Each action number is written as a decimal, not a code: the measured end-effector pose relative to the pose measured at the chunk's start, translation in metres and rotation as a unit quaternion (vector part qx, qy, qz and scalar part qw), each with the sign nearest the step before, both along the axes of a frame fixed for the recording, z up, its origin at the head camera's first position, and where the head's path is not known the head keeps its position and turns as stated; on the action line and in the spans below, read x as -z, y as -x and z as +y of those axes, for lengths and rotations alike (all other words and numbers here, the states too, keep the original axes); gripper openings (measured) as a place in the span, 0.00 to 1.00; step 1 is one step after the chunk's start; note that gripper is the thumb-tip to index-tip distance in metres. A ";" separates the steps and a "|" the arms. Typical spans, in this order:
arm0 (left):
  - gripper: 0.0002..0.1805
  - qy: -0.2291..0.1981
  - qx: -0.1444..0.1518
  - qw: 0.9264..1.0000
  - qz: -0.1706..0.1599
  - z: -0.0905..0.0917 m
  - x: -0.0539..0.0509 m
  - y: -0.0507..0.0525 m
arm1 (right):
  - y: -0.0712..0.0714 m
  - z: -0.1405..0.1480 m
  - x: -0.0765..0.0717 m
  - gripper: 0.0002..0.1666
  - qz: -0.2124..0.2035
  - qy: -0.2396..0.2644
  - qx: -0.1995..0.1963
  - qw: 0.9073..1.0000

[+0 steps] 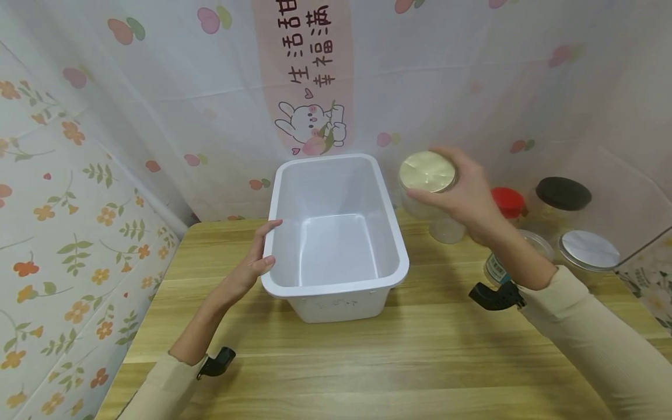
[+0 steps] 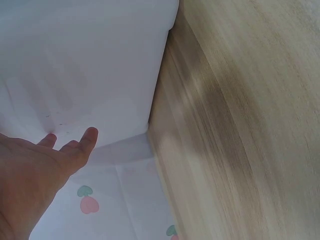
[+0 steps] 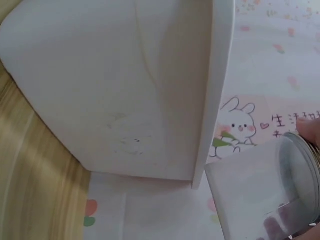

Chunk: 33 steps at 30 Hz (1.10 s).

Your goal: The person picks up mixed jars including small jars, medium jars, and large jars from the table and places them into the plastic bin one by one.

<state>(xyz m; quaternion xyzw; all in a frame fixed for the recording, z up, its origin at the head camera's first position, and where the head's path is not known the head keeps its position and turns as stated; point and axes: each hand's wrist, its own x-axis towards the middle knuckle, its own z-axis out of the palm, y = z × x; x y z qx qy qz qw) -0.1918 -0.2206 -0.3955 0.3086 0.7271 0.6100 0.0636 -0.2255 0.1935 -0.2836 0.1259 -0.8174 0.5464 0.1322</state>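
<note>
A white plastic basin (image 1: 336,289) stands on the wooden table. At its left rim is my left hand (image 1: 247,271): thumb and index finger lie over the edge, and the other fingers (image 2: 89,137) are against the outer wall below it. To the basin's right, my right hand (image 1: 462,189) grips a clear jar with a gold lid (image 1: 427,171) around its top, raised above the table. The jar's transparent body (image 3: 260,190) shows in the right wrist view, tilted, close to the basin's rim.
At the right of the table (image 1: 336,373) stand a jar with a red lid (image 1: 507,201), a jar with a black lid (image 1: 564,193), a silver-lidded container (image 1: 590,249) and a labelled clear jar (image 1: 494,269) partly behind my forearm. Patterned cloth (image 1: 210,116) hangs behind and at the left.
</note>
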 end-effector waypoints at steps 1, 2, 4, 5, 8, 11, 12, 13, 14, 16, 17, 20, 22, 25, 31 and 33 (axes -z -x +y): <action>0.39 -0.001 0.000 1.000 0.000 0.000 0.000 0.000 | 0.000 -0.002 -0.001 0.48 0.002 -0.001 0.002 1.000; 0.39 -0.002 0.001 1.000 0.001 0.000 0.000 0.000 | 0.000 -0.003 -0.002 0.48 0.004 -0.002 0.002 1.000; 0.39 -0.004 0.000 1.000 0.001 0.000 0.001 0.000 | 0.000 -0.006 -0.005 0.49 0.008 -0.010 0.006 1.000; 0.39 -0.005 0.000 1.000 0.001 0.000 0.001 0.000 | 0.000 -0.008 -0.006 0.49 0.011 -0.016 0.009 1.000; 0.38 -0.004 0.000 1.000 0.000 0.000 0.002 -0.001 | 0.000 -0.012 -0.009 0.50 0.021 -0.038 0.015 0.999; 0.38 -0.005 0.001 1.000 -0.001 0.000 0.002 -0.001 | 0.001 -0.016 -0.010 0.51 0.032 -0.060 0.015 0.998; 0.38 -0.005 0.001 1.000 -0.001 0.000 0.002 -0.001 | 0.002 -0.017 -0.011 0.50 0.038 -0.065 0.013 0.997; 0.39 -0.006 0.002 1.000 0.000 0.000 0.002 -0.001 | 0.002 -0.019 -0.011 0.50 0.044 -0.071 0.012 0.996; 0.39 -0.005 0.001 1.000 0.001 0.001 0.002 0.000 | 0.003 -0.020 -0.012 0.50 0.050 -0.076 0.009 0.996; 0.40 -0.005 0.000 1.000 0.003 0.001 0.002 0.000 | 0.004 -0.022 -0.014 0.50 0.059 -0.087 0.004 0.994; 0.40 -0.004 -0.001 1.000 0.003 0.001 0.002 0.000 | 0.005 -0.023 -0.015 0.50 0.065 -0.090 -0.001 0.994; 0.40 -0.003 -0.003 1.000 0.005 0.001 0.002 0.001 | 0.005 -0.027 -0.018 0.51 0.071 -0.099 -0.011 0.993; 0.39 -0.005 -0.002 1.000 0.004 0.001 0.002 0.001 | 0.005 -0.029 -0.019 0.51 0.071 -0.099 -0.020 0.992; 0.38 -0.007 -0.002 1.000 0.003 0.001 0.003 0.001 | 0.005 -0.033 -0.021 0.52 0.072 -0.104 -0.029 0.991; 0.36 -0.014 -0.001 1.000 0.008 0.001 0.003 0.001 | 0.006 -0.041 -0.024 0.52 0.079 -0.108 -0.040 0.990; 0.36 -0.016 0.000 1.000 0.013 0.001 0.004 0.001 | 0.006 -0.043 -0.026 0.52 0.080 -0.110 -0.043 0.990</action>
